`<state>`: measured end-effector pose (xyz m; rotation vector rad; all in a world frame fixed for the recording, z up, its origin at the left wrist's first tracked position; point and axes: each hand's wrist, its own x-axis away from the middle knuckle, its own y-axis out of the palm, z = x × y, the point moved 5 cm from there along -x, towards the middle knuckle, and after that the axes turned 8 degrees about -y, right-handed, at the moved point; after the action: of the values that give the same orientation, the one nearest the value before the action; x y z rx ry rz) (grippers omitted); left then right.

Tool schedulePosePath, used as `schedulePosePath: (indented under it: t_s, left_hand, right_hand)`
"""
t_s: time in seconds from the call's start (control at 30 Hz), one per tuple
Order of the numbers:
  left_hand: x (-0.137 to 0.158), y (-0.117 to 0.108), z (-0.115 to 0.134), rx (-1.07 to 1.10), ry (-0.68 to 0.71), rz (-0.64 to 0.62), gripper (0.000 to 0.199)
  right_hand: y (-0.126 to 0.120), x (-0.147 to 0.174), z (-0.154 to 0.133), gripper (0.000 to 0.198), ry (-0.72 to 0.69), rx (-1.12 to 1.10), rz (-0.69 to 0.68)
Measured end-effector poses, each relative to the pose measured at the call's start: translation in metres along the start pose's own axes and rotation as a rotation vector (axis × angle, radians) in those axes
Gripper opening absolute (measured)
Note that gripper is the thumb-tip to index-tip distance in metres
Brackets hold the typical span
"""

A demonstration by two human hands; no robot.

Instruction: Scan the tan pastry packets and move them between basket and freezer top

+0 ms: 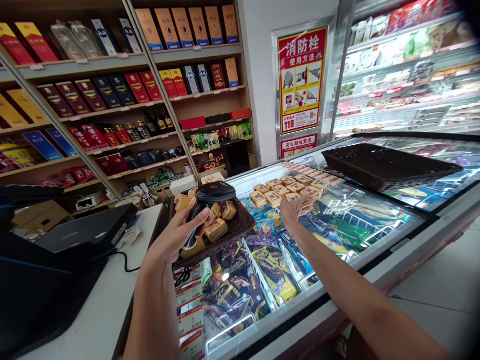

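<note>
My left hand (180,232) is closed around the handle of a black handheld barcode scanner (215,191), whose head hangs over a dark woven basket (240,227). Inside the basket lie several small tan packaged cakes (216,230), partly hidden by the scanner and hand. My right hand (298,205) reaches over the freezer's glass top, its fingers stretched out at the near edge of a block of similar packaged cakes (279,190) set in rows. The fingertips blend with the nearest packs, and what lies under them is hidden.
A chest freezer (375,272) with bagged goods under glass runs across the front. Another dark basket (382,165) rests on it at right. On the left, a white counter (97,300) bears a black machine (88,227). Shelves of boxed goods (123,92) line the wall.
</note>
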<state>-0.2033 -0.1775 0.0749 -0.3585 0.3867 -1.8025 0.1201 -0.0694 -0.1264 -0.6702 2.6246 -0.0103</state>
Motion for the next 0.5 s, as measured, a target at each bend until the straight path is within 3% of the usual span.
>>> schedulePosePath:
  t_s: [0.07, 0.13, 0.23, 0.3, 0.37, 0.5]
  left_hand:
    - [0.001, -0.007, -0.003, 0.009, -0.002, 0.04, 0.047]
    - [0.002, -0.016, -0.006, 0.012, -0.005, 0.097, 0.047]
    - [0.006, -0.033, -0.011, 0.002, -0.013, 0.178, 0.047]
    - [0.01, -0.045, -0.015, 0.006, -0.031, 0.237, 0.048]
    - [0.014, -0.055, -0.017, 0.03, -0.035, 0.303, 0.049]
    - [0.018, -0.065, -0.019, 0.07, 0.003, 0.353, 0.05]
  right_hand:
    - [-0.001, 0.015, -0.025, 0.075, -0.12, 0.044, -0.039]
    - [0.008, 0.037, -0.059, 0.06, -0.333, 0.068, -0.202]
    - [0.035, 0.084, -0.11, 0.04, -0.658, 0.086, -0.653]
    - [0.053, 0.118, -0.135, 0.036, -0.794, 0.144, -0.984]
    - [0.067, 0.14, -0.149, 0.047, -0.77, 0.25, -1.189]
    - [0.087, 0.16, -0.156, 0.095, -0.476, 0.404, -1.285]
